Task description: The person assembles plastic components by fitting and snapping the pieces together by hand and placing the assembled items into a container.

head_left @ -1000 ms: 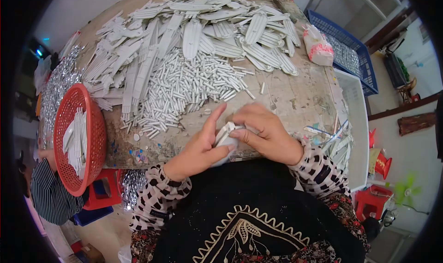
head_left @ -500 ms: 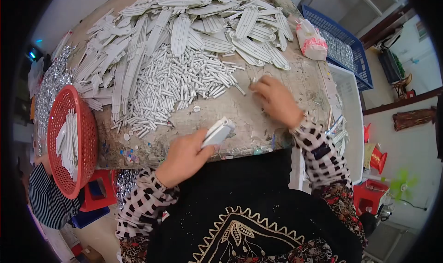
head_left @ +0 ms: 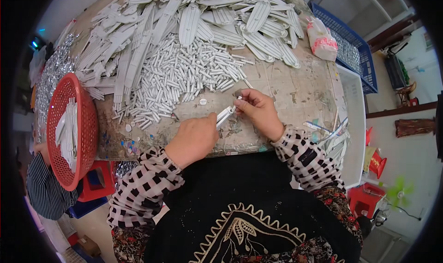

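Note:
My left hand (head_left: pixel 194 138) is closed around a flat white plastic piece (head_left: pixel 224 116), whose end points up and right. At that end, my right hand (head_left: pixel 260 113) has thumb and fingers pinched together; something small and dark shows at the fingertips, too small to name. The fingertips touch or nearly touch the white piece. Just beyond my hands lies a heap of short white rods (head_left: pixel 184 71). Flat ribbed white plastic slats (head_left: pixel 258 16) are piled behind it. A small white disc (head_left: pixel 203 101) lies on the worn table (head_left: pixel 286 92) between heap and hands.
On the left stands a red basket (head_left: pixel 87 124) with white slats inside, beside silvery strands (head_left: pixel 51 85). A white bin (head_left: pixel 354 124) and a blue crate (head_left: pixel 367 60) stand right, near a plastic-wrapped packet (head_left: pixel 323 44). Another person's striped sleeve (head_left: pixel 48 184) shows at lower left.
My right hand has moved left and down from the edge of the rod heap to the end of the white piece. My left hand has shifted slightly right and up, still holding it.

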The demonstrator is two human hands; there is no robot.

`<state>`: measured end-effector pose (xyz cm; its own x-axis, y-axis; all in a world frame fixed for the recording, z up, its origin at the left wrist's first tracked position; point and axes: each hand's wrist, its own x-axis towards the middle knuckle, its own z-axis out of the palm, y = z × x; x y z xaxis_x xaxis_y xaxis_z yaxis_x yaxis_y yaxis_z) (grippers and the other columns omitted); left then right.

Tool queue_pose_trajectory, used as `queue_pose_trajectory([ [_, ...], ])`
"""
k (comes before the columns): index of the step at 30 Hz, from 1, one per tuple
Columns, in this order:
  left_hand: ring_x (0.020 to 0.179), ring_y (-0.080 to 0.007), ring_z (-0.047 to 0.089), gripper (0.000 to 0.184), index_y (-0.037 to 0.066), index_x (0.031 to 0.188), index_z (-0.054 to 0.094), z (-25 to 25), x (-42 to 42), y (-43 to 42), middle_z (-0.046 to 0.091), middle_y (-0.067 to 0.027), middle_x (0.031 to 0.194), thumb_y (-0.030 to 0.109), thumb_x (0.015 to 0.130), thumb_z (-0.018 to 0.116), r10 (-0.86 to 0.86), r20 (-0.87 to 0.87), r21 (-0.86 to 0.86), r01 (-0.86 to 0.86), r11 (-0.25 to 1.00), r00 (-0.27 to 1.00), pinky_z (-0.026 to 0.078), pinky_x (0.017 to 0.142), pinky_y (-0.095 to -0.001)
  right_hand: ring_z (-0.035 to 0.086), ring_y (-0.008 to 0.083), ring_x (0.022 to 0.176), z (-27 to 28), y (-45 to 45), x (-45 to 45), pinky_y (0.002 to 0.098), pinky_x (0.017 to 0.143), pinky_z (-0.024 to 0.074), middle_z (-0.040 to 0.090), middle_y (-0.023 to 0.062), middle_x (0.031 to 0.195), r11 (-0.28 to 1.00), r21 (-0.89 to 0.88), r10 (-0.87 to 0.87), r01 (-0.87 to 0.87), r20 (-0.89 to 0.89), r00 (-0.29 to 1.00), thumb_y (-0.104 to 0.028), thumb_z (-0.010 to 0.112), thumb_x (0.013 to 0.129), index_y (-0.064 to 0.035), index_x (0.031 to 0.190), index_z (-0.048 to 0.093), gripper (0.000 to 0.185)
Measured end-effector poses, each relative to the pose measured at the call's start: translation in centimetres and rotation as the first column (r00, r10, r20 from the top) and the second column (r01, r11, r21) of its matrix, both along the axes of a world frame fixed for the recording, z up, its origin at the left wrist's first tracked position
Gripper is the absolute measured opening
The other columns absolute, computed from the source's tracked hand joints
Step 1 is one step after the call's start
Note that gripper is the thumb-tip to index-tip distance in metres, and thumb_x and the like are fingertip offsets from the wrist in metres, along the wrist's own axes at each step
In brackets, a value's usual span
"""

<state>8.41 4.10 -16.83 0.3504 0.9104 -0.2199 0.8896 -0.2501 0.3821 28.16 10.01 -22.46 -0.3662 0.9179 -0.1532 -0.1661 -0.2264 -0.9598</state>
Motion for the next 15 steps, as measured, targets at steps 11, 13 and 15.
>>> queue_pose_trajectory([
  [11,0.068,-0.0380,0.065,0.018,-0.001,0.090,0.052,0.0,-0.5,0.3,0.064,-0.0196,0.068,0.014,0.083,0.058,-0.070,0.059,0.088,0.065,0.994,0.996,0.051,0.064,-0.0462,0.059,0.0341,0.078,1.4,-2.1,-1.9,0.0368,0.067,0.0493,0.059,0.0152,0.085,0.530,0.818,-0.375,-0.223,0.462,0.804,0.004,0.065,0.080,-0.0001,0.097,0.061,0.017],
  [13,0.069,-0.0385,0.065,0.018,-0.002,0.089,0.052,0.1,-0.6,0.1,0.064,-0.0199,0.069,0.014,0.083,0.059,-0.063,0.062,0.072,0.059,0.996,0.996,0.051,0.065,-0.0464,0.059,0.0303,0.076,1.1,-2.3,-2.3,0.0347,0.066,0.0486,0.059,0.0139,0.085,0.531,0.826,-0.411,-0.187,0.444,0.796,0.000,0.068,0.080,0.0008,0.101,0.061,0.022],
  [15,0.069,-0.0386,0.065,0.018,-0.002,0.089,0.052,0.2,-0.9,0.1,0.064,-0.0199,0.069,0.013,0.082,0.059,-0.080,0.089,0.082,0.073,0.994,0.993,0.051,0.064,-0.0463,0.059,0.0282,0.075,2.0,-1.8,-1.3,0.0334,0.066,0.0479,0.059,0.0132,0.084,0.616,0.756,-0.301,-0.221,0.485,0.821,-0.002,0.067,0.082,0.0013,0.104,0.061,0.023],
])
